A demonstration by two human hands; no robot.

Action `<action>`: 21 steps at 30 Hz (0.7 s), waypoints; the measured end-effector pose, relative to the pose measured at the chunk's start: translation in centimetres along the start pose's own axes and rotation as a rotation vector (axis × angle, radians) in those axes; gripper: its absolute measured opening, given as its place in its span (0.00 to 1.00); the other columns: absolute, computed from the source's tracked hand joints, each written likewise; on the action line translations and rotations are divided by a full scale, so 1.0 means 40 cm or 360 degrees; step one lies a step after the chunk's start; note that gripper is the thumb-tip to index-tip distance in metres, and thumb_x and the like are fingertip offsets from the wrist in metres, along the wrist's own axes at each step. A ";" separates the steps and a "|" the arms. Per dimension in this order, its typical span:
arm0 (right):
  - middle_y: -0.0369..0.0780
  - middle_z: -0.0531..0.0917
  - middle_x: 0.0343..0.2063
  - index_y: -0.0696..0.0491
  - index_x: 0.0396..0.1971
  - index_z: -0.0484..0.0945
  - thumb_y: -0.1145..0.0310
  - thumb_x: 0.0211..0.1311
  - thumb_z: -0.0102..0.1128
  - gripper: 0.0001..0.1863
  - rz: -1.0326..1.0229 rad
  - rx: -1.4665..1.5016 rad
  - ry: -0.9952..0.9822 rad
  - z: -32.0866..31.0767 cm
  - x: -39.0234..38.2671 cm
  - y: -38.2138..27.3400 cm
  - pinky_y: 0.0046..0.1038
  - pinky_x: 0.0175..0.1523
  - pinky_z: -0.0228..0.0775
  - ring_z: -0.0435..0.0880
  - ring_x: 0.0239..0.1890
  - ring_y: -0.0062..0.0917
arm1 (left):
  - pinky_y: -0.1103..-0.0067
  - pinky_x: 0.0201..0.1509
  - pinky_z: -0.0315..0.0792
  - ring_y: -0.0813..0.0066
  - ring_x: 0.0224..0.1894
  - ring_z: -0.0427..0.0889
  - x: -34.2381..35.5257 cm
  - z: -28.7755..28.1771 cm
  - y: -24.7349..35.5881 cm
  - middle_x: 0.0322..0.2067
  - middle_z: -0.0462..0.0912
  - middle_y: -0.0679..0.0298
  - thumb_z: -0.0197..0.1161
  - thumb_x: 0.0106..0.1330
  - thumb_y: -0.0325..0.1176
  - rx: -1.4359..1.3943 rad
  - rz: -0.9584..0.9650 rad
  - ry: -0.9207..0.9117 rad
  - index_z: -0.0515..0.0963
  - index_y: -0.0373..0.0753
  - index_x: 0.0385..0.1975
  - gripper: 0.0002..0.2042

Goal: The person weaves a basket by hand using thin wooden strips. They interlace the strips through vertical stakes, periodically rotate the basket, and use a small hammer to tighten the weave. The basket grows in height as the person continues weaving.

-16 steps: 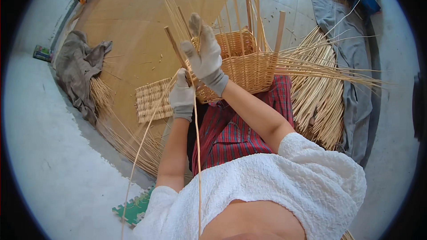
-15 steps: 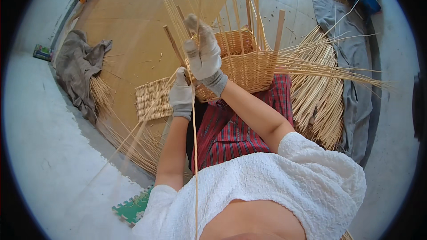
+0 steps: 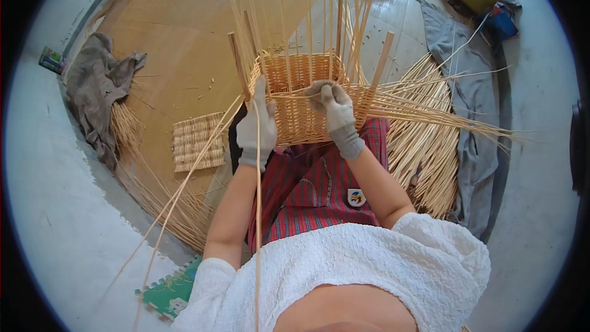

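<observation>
A half-woven wicker basket (image 3: 301, 120) rests at my lap, with thin upright stakes (image 3: 310, 18) rising from its walls and thicker wooden posts (image 3: 238, 64) at its corners. My left hand (image 3: 253, 135), in a white and grey work glove, grips the near left corner, fingers pointing up along the wall. At the near rim my right hand (image 3: 335, 110), gloved alike, pinches a thin wicker strand (image 3: 289, 96) that runs along the top of the weave. One long strand (image 3: 258, 209) hangs from the left corner down past my shirt.
Loose wicker rods (image 3: 424, 147) lie piled at the right beside a grey cloth (image 3: 470, 147). A flat woven panel (image 3: 198, 141) lies on the floor at left. Another grey cloth (image 3: 92, 92) covers a rod bundle (image 3: 126, 126). Long strand ends stick out from the basket's right side.
My right hand has moved from the left corner rightward and down to the near rim, closing on a strand. My left hand has shifted up onto the corner. The basket now sits more level.
</observation>
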State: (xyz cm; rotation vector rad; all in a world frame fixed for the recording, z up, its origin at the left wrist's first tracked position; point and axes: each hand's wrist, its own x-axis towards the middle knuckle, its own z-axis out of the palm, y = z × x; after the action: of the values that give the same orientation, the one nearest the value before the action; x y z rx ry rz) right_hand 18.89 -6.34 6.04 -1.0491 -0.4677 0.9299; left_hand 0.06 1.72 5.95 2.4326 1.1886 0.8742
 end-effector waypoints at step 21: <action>0.46 0.80 0.54 0.52 0.66 0.71 0.86 0.60 0.52 0.31 -0.1462 -0.2098 0.0078 0.060 0.162 -0.168 0.35 0.56 0.78 0.82 0.57 0.33 | 0.66 0.43 0.79 0.52 0.38 0.82 0.035 0.141 0.168 0.65 0.69 0.60 0.66 0.65 0.38 0.0290 0.0176 -0.0309 0.62 0.59 0.73 0.35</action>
State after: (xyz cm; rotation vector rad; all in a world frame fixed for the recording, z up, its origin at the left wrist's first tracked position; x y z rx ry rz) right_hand 23.57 -0.95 12.52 -1.7372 -1.4573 -0.3684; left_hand 8.40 -1.30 5.48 2.6790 1.1153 0.5632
